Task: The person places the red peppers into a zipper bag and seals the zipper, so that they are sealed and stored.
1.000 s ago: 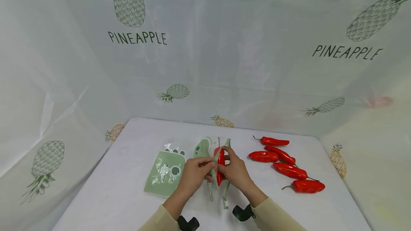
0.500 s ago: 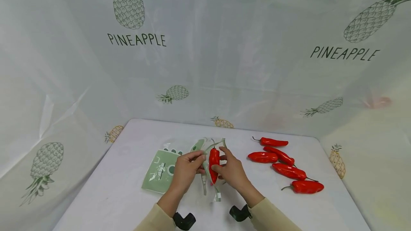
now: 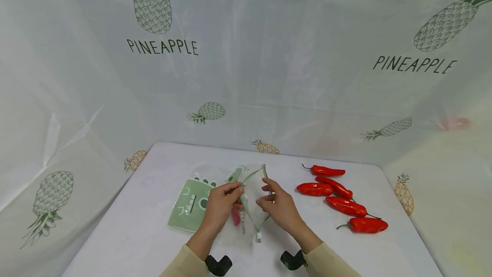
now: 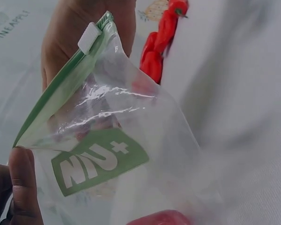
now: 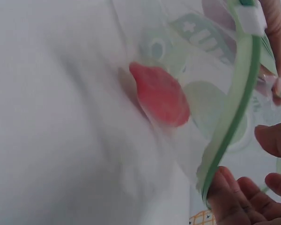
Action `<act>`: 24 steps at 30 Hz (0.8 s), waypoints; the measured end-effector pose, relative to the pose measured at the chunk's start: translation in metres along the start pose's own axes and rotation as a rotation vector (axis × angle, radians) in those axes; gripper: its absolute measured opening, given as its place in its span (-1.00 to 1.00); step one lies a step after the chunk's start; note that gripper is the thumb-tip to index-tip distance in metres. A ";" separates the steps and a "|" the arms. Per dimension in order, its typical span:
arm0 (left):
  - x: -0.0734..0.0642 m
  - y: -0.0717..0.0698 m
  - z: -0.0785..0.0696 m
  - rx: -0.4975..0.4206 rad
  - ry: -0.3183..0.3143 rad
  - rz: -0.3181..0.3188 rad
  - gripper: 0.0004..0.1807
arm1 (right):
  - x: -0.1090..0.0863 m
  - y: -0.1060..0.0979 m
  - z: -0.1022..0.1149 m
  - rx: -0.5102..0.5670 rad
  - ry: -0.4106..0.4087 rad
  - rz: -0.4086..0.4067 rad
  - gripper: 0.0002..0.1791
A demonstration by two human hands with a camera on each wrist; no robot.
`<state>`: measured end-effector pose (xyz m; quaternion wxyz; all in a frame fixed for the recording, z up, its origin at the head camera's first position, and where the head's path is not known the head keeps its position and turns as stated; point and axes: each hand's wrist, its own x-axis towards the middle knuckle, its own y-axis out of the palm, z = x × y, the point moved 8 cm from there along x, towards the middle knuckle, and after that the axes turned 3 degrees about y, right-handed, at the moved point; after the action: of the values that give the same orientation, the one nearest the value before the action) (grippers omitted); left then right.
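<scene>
My left hand (image 3: 222, 205) pinches one side of the green zip rim of a clear zip bag (image 4: 145, 112), its thumb visible in the left wrist view. The bag's mouth gapes, and a white slider (image 4: 89, 38) sits at one end of the zip. Inside the bag lies a red chili pepper (image 5: 161, 96), blurred by the plastic. At the mouth, my right hand (image 3: 282, 204) holds no pepper. Its thumb and fingers stand apart, and in the right wrist view the fingers (image 5: 229, 197) are against the opposite rim.
Several red chili peppers (image 3: 347, 205) lie in a loose group on the right of the white table (image 3: 153, 183). Left of the hands is a green printed plastic bag (image 3: 188, 208). A pineapple-patterned sheet (image 3: 269, 76) hangs behind the table.
My right hand has let go of a red chili pepper, which now shows inside the clear zip bag. The left hand has moved slightly left with the rim, and the mouth is wider.
</scene>
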<state>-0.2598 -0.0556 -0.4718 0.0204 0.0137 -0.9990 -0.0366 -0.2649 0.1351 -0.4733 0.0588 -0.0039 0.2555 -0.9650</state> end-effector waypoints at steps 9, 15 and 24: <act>0.002 0.003 0.007 0.006 -0.012 0.015 -0.67 | -0.002 -0.038 -0.012 0.117 0.000 -0.109 -0.37; 0.002 0.003 0.009 0.012 -0.011 0.020 -0.67 | -0.005 -0.058 -0.022 0.115 0.026 -0.130 -0.38; 0.000 0.001 0.011 0.024 -0.026 0.017 -0.68 | -0.011 -0.097 -0.040 0.013 0.034 -0.168 -0.34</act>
<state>-0.2600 -0.0538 -0.4823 0.0075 0.0051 -0.9997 -0.0244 -0.2659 0.2400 -0.4599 -0.0266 -0.0083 0.2491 -0.9681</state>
